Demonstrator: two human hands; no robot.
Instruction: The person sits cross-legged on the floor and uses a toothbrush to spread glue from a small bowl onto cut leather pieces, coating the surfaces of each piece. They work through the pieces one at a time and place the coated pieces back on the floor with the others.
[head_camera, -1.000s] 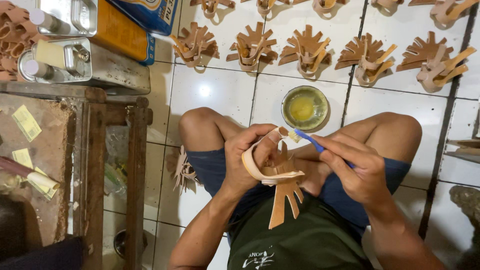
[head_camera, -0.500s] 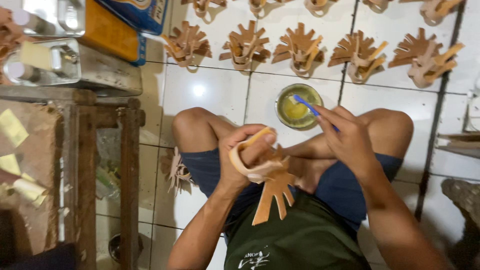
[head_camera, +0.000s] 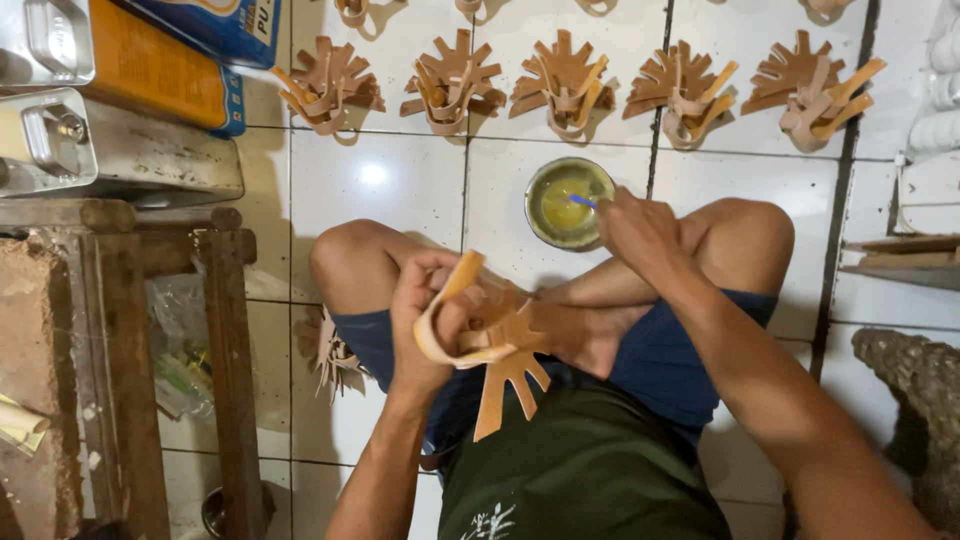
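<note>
we look down on a white tiled floor (head_camera: 400, 200) where a person sits cross-legged in blue shorts and a dark green shirt. at the left stands a worn wooden worktop (head_camera: 120, 330), and above it lie metal cans (head_camera: 110, 150) with an orange and blue box (head_camera: 170, 55) beside them. at the lower right edge we see a rough grey stone-like object (head_camera: 915, 400).

along the top of the floor runs a row of finished wooden pieces (head_camera: 565, 80), each a flat fan of spokes with curled strips on it, set side by side and apart from one another. another such piece (head_camera: 325, 345) lies on the floor by the left thigh, partly hidden.

over the lap, the left hand (head_camera: 430, 320) holds a flat wooden fan piece (head_camera: 510, 365), its spokes pointing down toward the shirt. its grip is pressed together on a pale bent wooden strip (head_camera: 445, 325) that curves around the fingers and sits against the fan piece.

just beyond the knees, a small round metal bowl (head_camera: 570, 203) of yellow glue rests on the floor. the right hand (head_camera: 640, 230) reaches to it, its grip pinching a thin blue brush (head_camera: 583, 201) whose tip sits in the glue.
</note>
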